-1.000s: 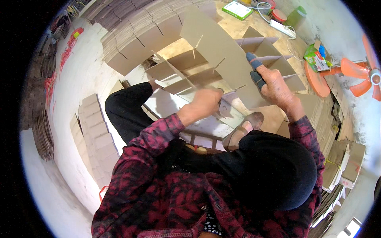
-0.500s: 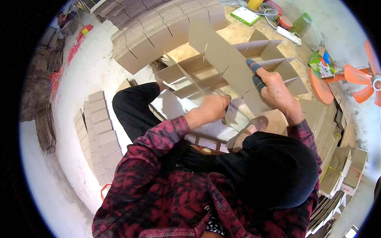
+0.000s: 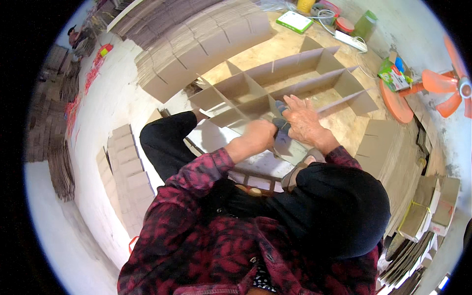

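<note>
A partly slotted-together cardboard divider grid (image 3: 290, 73) lies in front of me, its long strips crossed by shorter ones. My left hand (image 3: 256, 139) is closed at the grid's near edge, slightly blurred, with its fingertips hidden. Right beside it, my right hand (image 3: 304, 120) pinches the near end of a cardboard cross strip (image 3: 259, 93), which stands between the long strips. Blue-grey covers sit on some right fingertips. The two hands nearly touch.
Stacks of slotted cardboard strips (image 3: 196, 49) stand at the far left, with more strips (image 3: 130, 177) on the floor. An orange fan (image 3: 442, 88) is at right, near a cardboard stack (image 3: 386, 152). A power strip (image 3: 350, 41) and green jar (image 3: 365, 24) lie far back.
The cross strip, held up over the grid before, now sits lower among the long strips. My right hand has moved left and nearer, beside my left hand, which has shifted little.
</note>
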Available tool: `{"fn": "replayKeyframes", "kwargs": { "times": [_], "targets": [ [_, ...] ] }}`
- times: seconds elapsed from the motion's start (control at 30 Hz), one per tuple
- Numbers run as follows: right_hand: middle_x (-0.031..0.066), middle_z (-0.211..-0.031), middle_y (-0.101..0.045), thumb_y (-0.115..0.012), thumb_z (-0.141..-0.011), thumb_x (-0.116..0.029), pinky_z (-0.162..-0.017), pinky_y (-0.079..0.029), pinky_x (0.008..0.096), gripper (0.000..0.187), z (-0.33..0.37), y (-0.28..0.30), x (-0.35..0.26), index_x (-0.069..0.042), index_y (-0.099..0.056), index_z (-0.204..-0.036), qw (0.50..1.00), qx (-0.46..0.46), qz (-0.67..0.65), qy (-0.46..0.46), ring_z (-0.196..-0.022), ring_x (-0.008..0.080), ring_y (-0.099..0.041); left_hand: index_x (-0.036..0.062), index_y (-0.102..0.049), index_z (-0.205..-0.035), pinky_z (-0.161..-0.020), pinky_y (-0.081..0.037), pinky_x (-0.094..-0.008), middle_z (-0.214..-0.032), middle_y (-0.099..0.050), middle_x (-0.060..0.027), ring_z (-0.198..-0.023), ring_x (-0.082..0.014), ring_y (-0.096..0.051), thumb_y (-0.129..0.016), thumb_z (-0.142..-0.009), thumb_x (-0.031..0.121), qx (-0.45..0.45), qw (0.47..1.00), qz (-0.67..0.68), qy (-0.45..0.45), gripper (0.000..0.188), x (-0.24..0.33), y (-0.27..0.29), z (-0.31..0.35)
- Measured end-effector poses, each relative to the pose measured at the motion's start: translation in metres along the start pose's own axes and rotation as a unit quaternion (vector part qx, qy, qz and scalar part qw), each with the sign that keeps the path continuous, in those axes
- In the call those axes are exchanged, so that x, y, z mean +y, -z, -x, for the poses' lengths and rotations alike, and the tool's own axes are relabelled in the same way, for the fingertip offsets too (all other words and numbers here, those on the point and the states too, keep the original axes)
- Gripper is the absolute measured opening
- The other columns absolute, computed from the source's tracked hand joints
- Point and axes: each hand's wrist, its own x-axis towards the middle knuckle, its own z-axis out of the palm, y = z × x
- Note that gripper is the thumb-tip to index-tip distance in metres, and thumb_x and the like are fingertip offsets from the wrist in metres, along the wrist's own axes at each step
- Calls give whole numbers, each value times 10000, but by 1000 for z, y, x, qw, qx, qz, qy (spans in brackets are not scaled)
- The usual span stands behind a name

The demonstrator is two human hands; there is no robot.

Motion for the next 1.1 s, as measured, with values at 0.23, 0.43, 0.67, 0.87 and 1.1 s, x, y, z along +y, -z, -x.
{"fn": "replayKeyframes", "kwargs": {
  "times": [0.23,0.43,0.67,0.87,1.1],
  "targets": [
    [199,-1429,-378,-683,-681,-114,-1049,-260,581,384,108,-5,71,-34,-638,-1054,946,283,25,-153,-1352,360,-321,39,-629,-925,-789,-502,-450,-1065,-580,-169,-965,-356,-587,-647,-681,51,99,994,-56,4,245,-28,35,40],
    [252,-1384,-404,-698,-746,-172,-994,-328,556,436,280,-20,111,8,-571,-1122,815,176,219,-507,-1272,399,-394,1,-562,-907,-764,-482,-483,-1014,-599,-221,-940,-408,-586,-615,-760,112,170,978,49,-109,191,36,44,-16],
    [184,-826,-579,-630,-852,-69,-746,-465,355,138,298,40,118,34,-547,-892,780,352,19,-517,-774,239,-546,29,-546,-823,-660,-495,-496,-779,-622,-198,-782,-418,-624,-566,-720,49,111,990,10,-87,107,5,6,-27],
    [147,-989,-653,-609,-916,-107,-756,-481,301,297,205,101,105,14,-536,-1177,863,398,-57,-305,-849,150,-570,39,-567,-839,-658,-501,-488,-792,-631,-197,-776,-402,-630,-579,-711,58,136,986,11,-97,130,-2,-9,-31],
    [197,-1085,-634,-599,-897,-70,-810,-469,288,419,51,119,74,-5,-498,-1299,948,227,-194,-110,-902,233,-611,55,-599,-844,-647,-505,-476,-806,-646,-189,-755,-388,-636,-621,-689,105,141,985,71,-67,165,14,-1,-32]
  ]
}}
